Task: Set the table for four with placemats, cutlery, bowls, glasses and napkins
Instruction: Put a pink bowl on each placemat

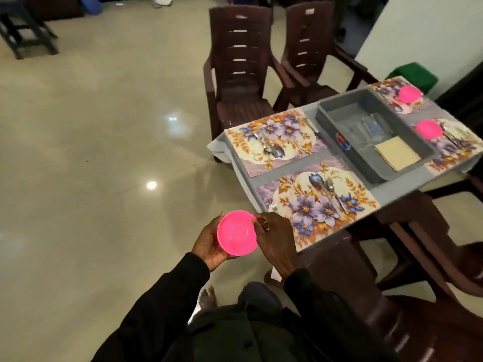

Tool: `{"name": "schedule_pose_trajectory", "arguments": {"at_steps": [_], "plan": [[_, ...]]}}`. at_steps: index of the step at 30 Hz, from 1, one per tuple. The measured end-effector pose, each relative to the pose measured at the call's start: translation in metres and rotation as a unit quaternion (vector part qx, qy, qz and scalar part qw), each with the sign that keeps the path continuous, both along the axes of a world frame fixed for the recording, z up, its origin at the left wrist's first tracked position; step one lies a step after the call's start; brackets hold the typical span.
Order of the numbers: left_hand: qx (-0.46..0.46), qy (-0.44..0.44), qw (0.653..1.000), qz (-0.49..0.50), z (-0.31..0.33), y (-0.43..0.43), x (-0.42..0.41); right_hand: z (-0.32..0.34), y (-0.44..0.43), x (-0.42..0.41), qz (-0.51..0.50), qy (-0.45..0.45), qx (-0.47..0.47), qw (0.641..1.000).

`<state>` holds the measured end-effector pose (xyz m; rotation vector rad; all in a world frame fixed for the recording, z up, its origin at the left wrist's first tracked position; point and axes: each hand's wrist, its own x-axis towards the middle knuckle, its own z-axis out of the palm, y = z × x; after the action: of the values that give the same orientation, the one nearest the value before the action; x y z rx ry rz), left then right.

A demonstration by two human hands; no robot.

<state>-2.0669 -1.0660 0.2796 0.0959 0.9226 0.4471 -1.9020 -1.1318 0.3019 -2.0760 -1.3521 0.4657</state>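
Note:
I hold a pink bowl (236, 233) over the floor, left of the table. My left hand (209, 244) cups it from below and my right hand (274, 239) pinches its right rim. Several floral placemats lie on the table: the nearest placemat (308, 205) and the far left placemat (274, 139) each carry cutlery and no bowl. Two more pink bowls (410, 93) (428, 128) sit on the two mats at the right. A grey tray (329, 113) in the middle holds clear glasses (371, 129) and folded beige napkins (397, 152).
Two dark brown plastic chairs (243, 74) (305, 56) stand at the table's far side. Another brown chair (418, 257) is close on my right. Shiny tiled floor (104, 152) opens to the left. A green box (413, 74) sits by the wall behind the table.

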Motion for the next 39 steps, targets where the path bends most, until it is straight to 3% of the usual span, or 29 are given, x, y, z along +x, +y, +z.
{"name": "schedule_pose_trajectory", "arguments": {"at_steps": [8, 14, 20, 34, 39], "plan": [[0.005, 0.005, 0.997, -0.082, -0.010, 0.063, 0.059, 0.005, 0.020, 0.073, -0.143, 0.094, 0.054, 0.984], [0.005, 0.035, 0.994, -0.105, -0.006, 0.103, 0.102, -0.018, 0.050, 0.160, -0.263, 0.127, 0.016, 0.956], [0.006, 0.032, 0.993, -0.111, -0.006, 0.133, 0.134, -0.087, 0.049, 0.211, -0.360, 0.135, -0.069, 0.921], [-0.028, 0.033, 0.991, -0.128, -0.028, 0.166, 0.147, -0.118, 0.056, 0.229, -0.413, 0.166, -0.136, 0.885], [-0.015, 0.024, 0.989, -0.143, -0.032, 0.183, 0.154, -0.085, 0.063, 0.226, -0.449, 0.136, -0.085, 0.879]]}}
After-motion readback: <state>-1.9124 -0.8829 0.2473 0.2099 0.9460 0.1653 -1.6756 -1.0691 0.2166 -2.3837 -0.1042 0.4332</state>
